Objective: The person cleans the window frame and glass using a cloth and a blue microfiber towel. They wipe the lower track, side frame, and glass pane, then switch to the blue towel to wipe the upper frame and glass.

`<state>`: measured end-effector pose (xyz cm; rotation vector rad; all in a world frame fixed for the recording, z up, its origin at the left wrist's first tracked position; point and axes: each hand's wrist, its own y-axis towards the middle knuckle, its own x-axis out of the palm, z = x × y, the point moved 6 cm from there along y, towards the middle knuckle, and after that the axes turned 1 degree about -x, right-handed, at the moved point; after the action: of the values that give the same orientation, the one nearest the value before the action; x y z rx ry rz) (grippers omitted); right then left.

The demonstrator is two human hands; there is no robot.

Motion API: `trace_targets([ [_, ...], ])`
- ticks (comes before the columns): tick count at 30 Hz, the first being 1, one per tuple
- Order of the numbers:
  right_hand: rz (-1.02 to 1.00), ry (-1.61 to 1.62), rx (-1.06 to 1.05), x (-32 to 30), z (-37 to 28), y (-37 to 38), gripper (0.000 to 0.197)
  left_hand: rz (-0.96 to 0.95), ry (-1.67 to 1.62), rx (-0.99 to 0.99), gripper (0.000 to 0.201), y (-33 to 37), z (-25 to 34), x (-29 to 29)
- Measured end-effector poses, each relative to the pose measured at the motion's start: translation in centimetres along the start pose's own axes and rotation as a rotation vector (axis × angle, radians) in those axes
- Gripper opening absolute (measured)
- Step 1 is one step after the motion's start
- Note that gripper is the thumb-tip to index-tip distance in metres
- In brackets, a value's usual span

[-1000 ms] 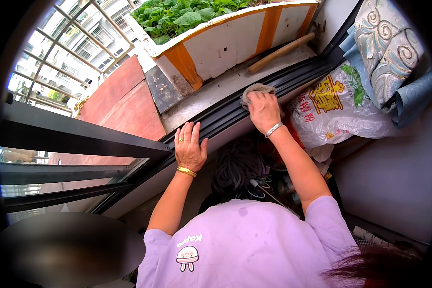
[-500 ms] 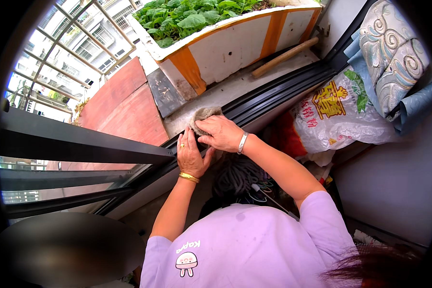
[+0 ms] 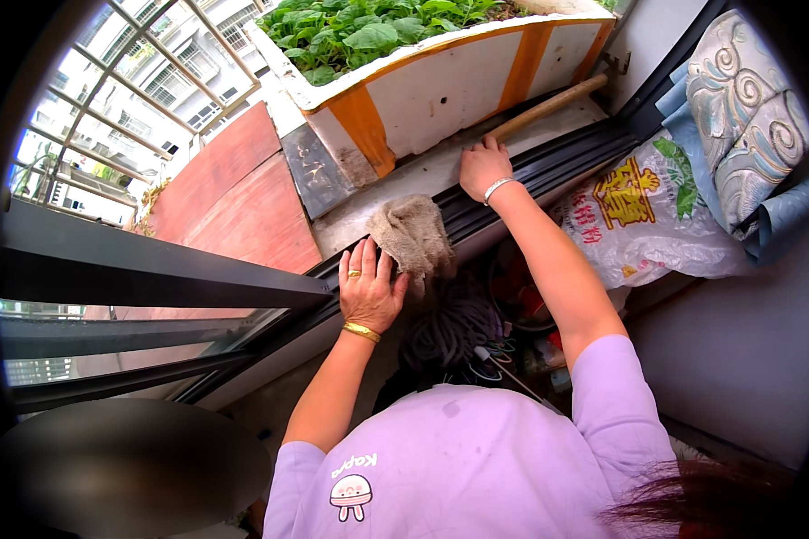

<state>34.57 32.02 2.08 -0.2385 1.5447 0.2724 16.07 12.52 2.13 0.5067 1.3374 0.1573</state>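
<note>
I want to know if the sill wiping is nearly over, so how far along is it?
Done: cannot tell; no clear clean-versus-dirty line shows. In hand: the left hand presses the brown rag onto the window track; the right hand braces on the sill. Left: the grimy sill by the planter box.

The planter (image 3: 440, 81) was cut off by the top edge. Behind it, most of the wooden stick (image 3: 548, 106) was hidden. A dark blur (image 3: 126, 467) covered the lower left corner, well below the planter.
</note>
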Motion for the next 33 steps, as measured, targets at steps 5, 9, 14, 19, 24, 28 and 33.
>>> trace_targets([
  [5, -0.154, 0.972, -0.296, -0.5, -4.4, -0.1, 0.031, 0.001, -0.010, -0.001, 0.051, -0.1, 0.0, -0.1],
  [9, 0.327, 0.572, -0.099, -2.9, -1.3, -0.8, 0.030, 0.005, -0.016, -0.018, 0.049, -0.2, -0.2, -0.4],
  [14, 0.006, 0.088, 0.008, 0.6, -0.9, 0.6, 0.031, -0.002, -0.028, 0.003, 0.050, 0.2, 0.2, -0.4],
  [19, 0.128, 0.736, -0.195, -0.8, -3.7, 0.3, 0.034, -0.015, -0.024, -0.004, 0.050, 0.0, 0.0, -0.4],
  [24, 0.159, 0.511, -0.044, -0.4, -2.1, -1.0, 0.034, -0.010, -0.035, -0.006, 0.050, 0.0, 0.0, -0.5],
  [28, 0.004, 0.074, -0.177, 0.4, -5.5, -0.8, 0.034, -0.010, -0.027, -0.001, 0.050, 0.1, 0.1, -0.4],
  [33, 0.221, 1.051, -0.421, -1.7, -8.2, -1.8, 0.029, -0.018, -0.014, 0.009, 0.050, 0.1, 0.1, -0.3],
])
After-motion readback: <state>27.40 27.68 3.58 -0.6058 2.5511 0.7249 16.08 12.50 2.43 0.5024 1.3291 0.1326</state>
